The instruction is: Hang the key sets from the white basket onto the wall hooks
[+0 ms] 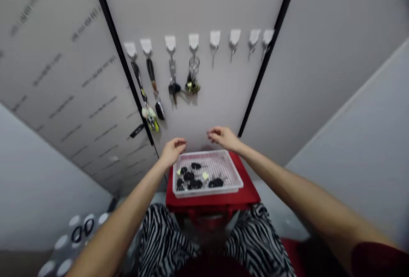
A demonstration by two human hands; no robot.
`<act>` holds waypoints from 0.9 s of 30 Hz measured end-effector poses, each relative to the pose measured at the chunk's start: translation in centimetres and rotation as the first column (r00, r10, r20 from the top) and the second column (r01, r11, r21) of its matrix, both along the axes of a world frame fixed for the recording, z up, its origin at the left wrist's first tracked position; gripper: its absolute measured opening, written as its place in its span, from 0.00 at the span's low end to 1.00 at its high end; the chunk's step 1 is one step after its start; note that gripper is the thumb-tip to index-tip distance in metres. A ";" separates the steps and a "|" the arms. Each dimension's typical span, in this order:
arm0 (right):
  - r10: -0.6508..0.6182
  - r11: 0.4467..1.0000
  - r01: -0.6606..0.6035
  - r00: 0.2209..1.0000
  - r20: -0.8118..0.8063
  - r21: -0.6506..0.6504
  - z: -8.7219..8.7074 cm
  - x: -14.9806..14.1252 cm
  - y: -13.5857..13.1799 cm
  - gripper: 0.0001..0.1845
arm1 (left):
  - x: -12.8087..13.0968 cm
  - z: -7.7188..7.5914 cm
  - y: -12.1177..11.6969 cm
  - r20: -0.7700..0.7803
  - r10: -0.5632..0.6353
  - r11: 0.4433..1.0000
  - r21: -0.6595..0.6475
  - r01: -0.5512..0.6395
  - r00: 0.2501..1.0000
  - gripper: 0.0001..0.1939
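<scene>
My left hand [172, 151] is just above the back left corner of a white plastic basket [236, 180], its fingers loosely bent with a gap and no object visible in them. Beyond the basket's back edge, toward the wall, is my right hand [225, 138]. Its fingers are half curled and apart, and I see nothing in them. Inside the basket lie several black keys [195, 184] and a small pale yellow piece [205, 175]. Bunched keys [192, 85] hang from a white hook [193, 41] on the wall above.
The basket rests on a red-covered stool [247, 189] between my knees. More keys and a key fob [160, 111] hang on the left hooks; the right hooks [234, 37] carry only small metal parts. White-capped bottles [65, 243] stand at lower left. Walls close in on both sides.
</scene>
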State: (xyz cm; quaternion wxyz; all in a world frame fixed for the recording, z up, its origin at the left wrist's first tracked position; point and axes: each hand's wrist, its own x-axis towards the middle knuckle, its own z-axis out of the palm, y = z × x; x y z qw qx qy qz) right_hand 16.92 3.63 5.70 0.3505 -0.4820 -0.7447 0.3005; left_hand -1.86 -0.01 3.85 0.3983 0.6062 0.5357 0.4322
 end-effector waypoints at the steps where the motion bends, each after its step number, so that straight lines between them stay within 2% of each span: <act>1: 0.078 0.995 -0.070 0.992 0.097 -0.075 -2.5 0.4 -1.2 0.11 | -0.1 -1.9 -0.7 -0.077 -0.020 0.999 -0.029 0.018 0.997 0.10; 3: 0.185 0.976 -0.147 0.949 0.256 -0.160 -6.5 0.8 -3.3 0.11 | 0.0 -4.8 -1.9 -0.296 -0.077 0.997 -0.006 0.078 0.952 0.10; 5: 0.211 0.975 -0.170 0.912 0.351 -0.146 -8.7 0.9 -4.6 0.14 | 0.4 -6.3 -2.7 -0.526 -0.120 0.983 0.056 0.176 0.842 0.12; 7: 0.218 0.976 -0.197 0.885 0.410 -0.093 -9.4 0.7 -5.1 0.16 | 0.8 -6.8 -3.1 -0.692 -0.140 0.965 0.066 0.255 0.708 0.13; 9: 0.230 0.971 -0.231 0.855 0.465 -0.056 -9.3 0.3 -5.2 0.17 | 1.1 -6.8 -3.2 -0.781 -0.152 0.959 0.032 0.282 0.606 0.13; 11: 0.220 0.971 -0.236 0.829 0.515 -0.034 -9.1 -0.1 -5.0 0.19 | 1.2 -6.8 -3.1 -0.822 -0.144 0.960 0.017 0.278 0.550 0.14; 13: 0.178 0.978 -0.207 0.819 0.546 -0.007 -9.1 -0.7 -4.8 0.19 | 1.2 -6.8 -3.0 -0.836 -0.132 0.960 0.025 0.278 0.532 0.14; 17: 0.085 0.981 -0.164 0.847 0.524 0.105 -9.7 -2.3 -4.3 0.20 | 1.1 -6.8 -3.0 -0.818 -0.113 0.968 0.039 0.249 0.564 0.15; 21: 0.121 0.954 -0.248 0.834 0.539 0.170 -10.0 -3.6 -3.9 0.16 | 0.9 -6.8 -2.9 -0.730 -0.087 0.983 0.046 0.176 0.678 0.12; 24: 0.157 0.947 -0.274 0.851 0.501 0.170 -10.0 -3.9 -3.7 0.09 | 0.7 -6.9 -2.3 -0.532 -0.112 0.988 0.030 0.151 0.839 0.11; 27: 0.191 0.953 -0.260 0.915 0.357 0.158 -9.6 -3.7 -3.8 0.09 | 0.6 -6.6 -1.5 -0.187 -0.154 0.988 -0.039 0.149 0.970 0.11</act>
